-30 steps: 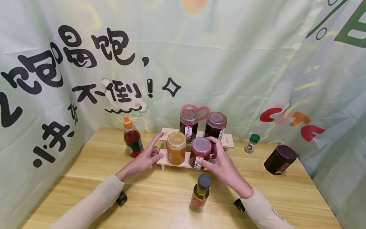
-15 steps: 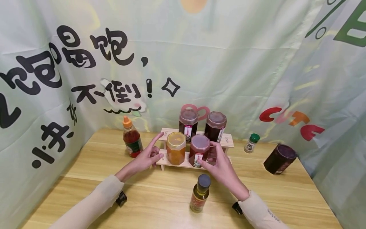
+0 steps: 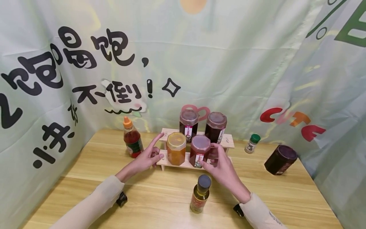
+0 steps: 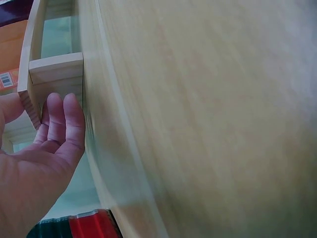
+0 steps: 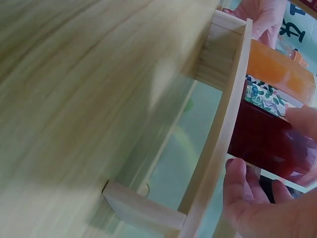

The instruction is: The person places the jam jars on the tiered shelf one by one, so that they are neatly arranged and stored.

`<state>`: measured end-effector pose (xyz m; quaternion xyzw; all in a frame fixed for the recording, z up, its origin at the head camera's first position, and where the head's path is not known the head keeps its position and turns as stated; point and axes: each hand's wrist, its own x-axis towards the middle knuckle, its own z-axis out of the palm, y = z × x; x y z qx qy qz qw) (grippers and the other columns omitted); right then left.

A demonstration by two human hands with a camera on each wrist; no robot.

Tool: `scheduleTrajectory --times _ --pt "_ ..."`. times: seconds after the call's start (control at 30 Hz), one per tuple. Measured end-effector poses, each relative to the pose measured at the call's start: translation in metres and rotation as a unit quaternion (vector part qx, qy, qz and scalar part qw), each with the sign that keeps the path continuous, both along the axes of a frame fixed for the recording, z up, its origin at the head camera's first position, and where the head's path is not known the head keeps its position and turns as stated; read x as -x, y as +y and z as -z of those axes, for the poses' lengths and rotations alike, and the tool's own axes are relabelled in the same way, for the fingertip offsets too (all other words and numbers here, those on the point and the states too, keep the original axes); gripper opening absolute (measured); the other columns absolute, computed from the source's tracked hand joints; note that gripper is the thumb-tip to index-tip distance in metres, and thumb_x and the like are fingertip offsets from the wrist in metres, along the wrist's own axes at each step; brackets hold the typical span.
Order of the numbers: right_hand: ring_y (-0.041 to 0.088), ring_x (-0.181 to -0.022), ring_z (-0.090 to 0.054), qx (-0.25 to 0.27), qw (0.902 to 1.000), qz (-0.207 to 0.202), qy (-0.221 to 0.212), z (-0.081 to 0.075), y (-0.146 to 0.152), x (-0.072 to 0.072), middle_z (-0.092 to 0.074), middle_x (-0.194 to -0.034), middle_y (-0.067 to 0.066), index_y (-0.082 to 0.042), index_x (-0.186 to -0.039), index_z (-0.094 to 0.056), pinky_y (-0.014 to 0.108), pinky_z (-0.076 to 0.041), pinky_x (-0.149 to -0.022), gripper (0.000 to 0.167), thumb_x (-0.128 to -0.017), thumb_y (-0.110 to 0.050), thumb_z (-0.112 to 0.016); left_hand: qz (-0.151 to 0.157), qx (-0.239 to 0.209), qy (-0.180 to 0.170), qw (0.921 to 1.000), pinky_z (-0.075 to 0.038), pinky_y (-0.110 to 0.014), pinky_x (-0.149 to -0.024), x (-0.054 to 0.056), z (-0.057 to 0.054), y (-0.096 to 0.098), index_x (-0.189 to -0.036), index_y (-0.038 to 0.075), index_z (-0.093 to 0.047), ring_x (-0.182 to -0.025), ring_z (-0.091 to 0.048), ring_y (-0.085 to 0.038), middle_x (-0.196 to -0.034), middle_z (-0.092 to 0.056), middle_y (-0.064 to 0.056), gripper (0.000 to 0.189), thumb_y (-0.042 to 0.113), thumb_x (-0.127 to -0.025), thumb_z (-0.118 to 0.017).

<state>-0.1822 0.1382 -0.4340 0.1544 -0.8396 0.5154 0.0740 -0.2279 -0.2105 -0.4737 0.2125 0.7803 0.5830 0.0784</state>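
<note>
A two-step wooden rack stands at the back of the table. My left hand holds the left end of its lower step; in the left wrist view the thumb lies over the board end and the other fingers bend beneath. On that step sit a jar of orange-yellow contents and, right of it, a dark red jar with a white label. My right hand grips the red jar loosely, thumb at the label and fingers along its right side. Two darker jars, one being, occupy the upper step.
A red sauce bottle with an orange cap stands left of the rack. In front is a dark-capped oil bottle. To the right are a green-capped shaker and another dark jar. Printed cloth hangs behind.
The red jar has shifted slightly back and settled on the lower step, with my right hand easing a little to the right along it. My left hand stays on the rack.
</note>
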Motion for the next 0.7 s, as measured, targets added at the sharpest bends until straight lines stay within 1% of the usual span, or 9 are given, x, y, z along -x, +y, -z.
scheduleTrajectory --times 0.2,0.3,0.4,0.5,0.6,0.67,0.7 --pt "0.033 -0.120 -0.068 0.019 0.9998 0.005 -0.008 -0.004 0.007 -0.006 -0.066 -0.132 0.018 -0.006 -0.151 -0.046 0.053 -0.059 -0.100 0.074 -0.092 -0.011 -0.090 -0.002 0.002 -0.001 1.0000 -0.061 -0.038 -0.060 0.000 0.001 0.001 -0.176 0.043 -0.012 -0.070 -0.055 -0.026 -0.085 -0.054 -0.011 0.091 0.004 -0.111 -0.063" --pt "0.036 -0.123 -0.068 0.029 0.9995 0.003 -0.013 -0.006 0.009 -0.009 -0.065 -0.135 0.019 -0.007 -0.152 -0.046 0.053 -0.059 -0.101 0.071 -0.094 -0.012 -0.088 -0.004 0.002 -0.001 1.0000 -0.061 -0.038 -0.060 0.000 0.002 0.001 -0.175 0.043 -0.012 -0.070 -0.055 -0.026 -0.085 -0.054 -0.011 0.091 0.004 -0.111 -0.063" --pt "0.038 -0.124 -0.067 0.028 0.9995 0.000 -0.013 -0.008 0.011 -0.010 -0.065 -0.136 0.020 -0.007 -0.152 -0.047 0.052 -0.059 -0.102 0.069 -0.095 -0.013 -0.087 -0.003 -0.001 0.000 1.0000 -0.061 -0.038 -0.059 0.000 0.001 0.000 -0.176 0.042 -0.012 -0.069 -0.054 -0.025 -0.084 -0.054 -0.011 0.091 0.003 -0.111 -0.063" --pt "0.036 -0.123 -0.068 0.024 0.9997 0.000 -0.002 -0.010 0.015 -0.013 -0.066 -0.137 0.018 -0.008 -0.152 -0.049 0.053 -0.059 -0.101 0.066 -0.097 -0.014 -0.086 -0.002 -0.001 0.002 1.0000 -0.061 -0.038 -0.059 0.000 0.001 0.000 -0.176 0.040 -0.012 -0.068 -0.054 -0.024 -0.084 -0.054 -0.010 0.092 0.001 -0.111 -0.063" --pt "0.033 -0.120 -0.069 0.021 0.9995 0.003 0.021 -0.013 0.020 -0.016 -0.066 -0.138 0.015 -0.007 -0.150 -0.052 0.054 -0.059 -0.100 0.060 -0.099 -0.013 -0.084 -0.002 0.001 0.002 1.0000 -0.061 -0.037 -0.058 0.000 0.000 0.001 -0.176 0.040 -0.012 -0.068 -0.054 -0.024 -0.085 -0.054 -0.011 0.092 0.001 -0.110 -0.063" --pt "0.031 -0.118 -0.069 0.023 0.9990 0.007 0.039 -0.015 0.024 -0.017 -0.067 -0.138 0.014 -0.006 -0.148 -0.053 0.052 -0.059 -0.099 0.057 -0.100 -0.011 -0.083 -0.001 0.002 0.003 1.0000 -0.061 -0.037 -0.059 0.000 0.000 0.001 -0.176 0.040 -0.012 -0.068 -0.054 -0.024 -0.085 -0.054 -0.011 0.092 0.001 -0.110 -0.063" --pt "0.030 -0.118 -0.069 0.024 0.9986 0.010 0.047 -0.016 0.027 -0.018 -0.067 -0.137 0.013 -0.005 -0.148 -0.054 0.048 -0.060 -0.099 0.055 -0.100 -0.010 -0.082 -0.001 0.003 0.003 1.0000 -0.061 -0.037 -0.059 0.000 0.000 0.001 -0.176 0.041 -0.012 -0.068 -0.054 -0.024 -0.085 -0.054 -0.011 0.092 0.001 -0.111 -0.063"
